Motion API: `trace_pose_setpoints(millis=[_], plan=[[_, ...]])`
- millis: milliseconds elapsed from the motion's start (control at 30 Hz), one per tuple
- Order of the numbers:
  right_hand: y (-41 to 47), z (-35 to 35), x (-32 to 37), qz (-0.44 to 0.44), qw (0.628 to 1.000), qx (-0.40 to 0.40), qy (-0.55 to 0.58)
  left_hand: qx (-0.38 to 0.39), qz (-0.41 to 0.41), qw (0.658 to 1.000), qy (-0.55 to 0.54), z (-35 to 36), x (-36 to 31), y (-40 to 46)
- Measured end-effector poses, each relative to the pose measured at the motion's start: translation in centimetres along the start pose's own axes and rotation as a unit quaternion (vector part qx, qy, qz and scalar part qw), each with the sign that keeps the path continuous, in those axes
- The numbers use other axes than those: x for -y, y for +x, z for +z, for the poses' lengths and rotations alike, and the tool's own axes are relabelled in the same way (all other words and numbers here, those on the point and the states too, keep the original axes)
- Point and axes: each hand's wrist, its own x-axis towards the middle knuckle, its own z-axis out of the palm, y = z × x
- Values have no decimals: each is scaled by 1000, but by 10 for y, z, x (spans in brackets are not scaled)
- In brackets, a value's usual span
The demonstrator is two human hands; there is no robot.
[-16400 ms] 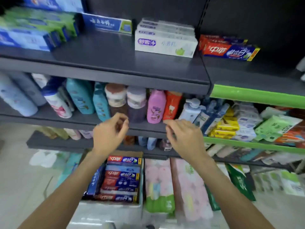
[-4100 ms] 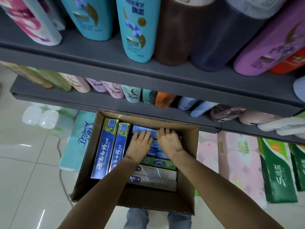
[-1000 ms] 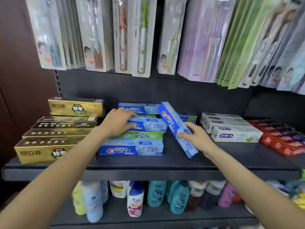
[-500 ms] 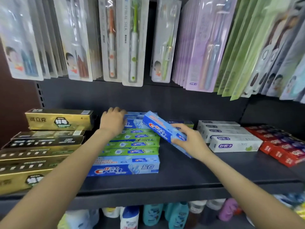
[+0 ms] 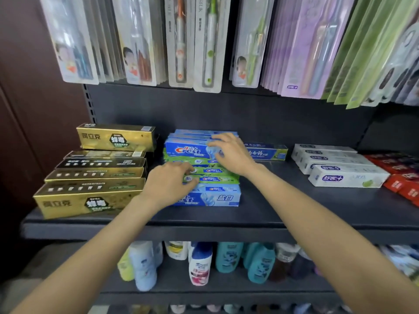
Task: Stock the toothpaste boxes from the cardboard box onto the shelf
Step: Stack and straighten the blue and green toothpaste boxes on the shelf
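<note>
A dark grey shelf (image 5: pixel 283 209) runs across the middle of the frame. On it, at left, lie gold toothpaste boxes (image 5: pixel 90 189) stepped toward the back, 1 more stacked on top at the rear. At centre sit blue and green Crest boxes (image 5: pixel 210 196) in a stepped pile. Behind them, right of centre, lies 1 blue-and-green box (image 5: pixel 269 152). Further right are white boxes (image 5: pixel 340 168), and red boxes (image 5: pixel 403 177) at the right edge.

Bare shelf (image 5: pixel 278 207) between Crest stack (image 5: pixel 210 196) and white boxes (image 5: pixel 347 177); toothbrush packs (image 5: pixel 204 41) overhead.
</note>
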Motion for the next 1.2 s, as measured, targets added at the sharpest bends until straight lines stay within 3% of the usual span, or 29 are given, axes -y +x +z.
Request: trace_pose_setpoints(millis=[100, 200, 333, 433, 500, 600, 700, 767, 833, 1033, 1200], plan=[[-29, -13, 4, -11, 1000, -7, 2, -24, 15, 999, 38, 3, 1, 1], [-81, -32, 13, -38, 997, -72, 6, -109, 54, 991, 47, 3, -12, -6], [-176, -44, 25, -32, 989, -147, -3, -232, 102, 964, -78, 5, -64, -47], [-253, -36, 22, -9, 990, -139, 35, -254, 96, 949, -163, 18, -112, -96], [-305, -21, 13, -2, 992, -115, 47, -220, 86, 947, -218, 38, -140, -133], [-387, 11, -12, 36, 998, 2, 47, -120, 41, 952, -280, 88, -172, -188], [-462, 47, -49, 102, 975, 187, 63, 74, -62, 961, -259, 158, -197, -233], [-493, 64, -74, 126, 951, 278, 51, 216, -138, 937, -236, 210, -205, -259], [-509, 83, -92, 116, 939, 324, 25, 299, -204, 912, -194, 260, -208, -288], [-512, 167, -111, 50, 923, 375, 72, 352, -302, 884, -58, 351, -211, -348], [-495, 252, -90, -56, 908, 415, 23, 364, -357, 860, -15, 390, -202, -379]])
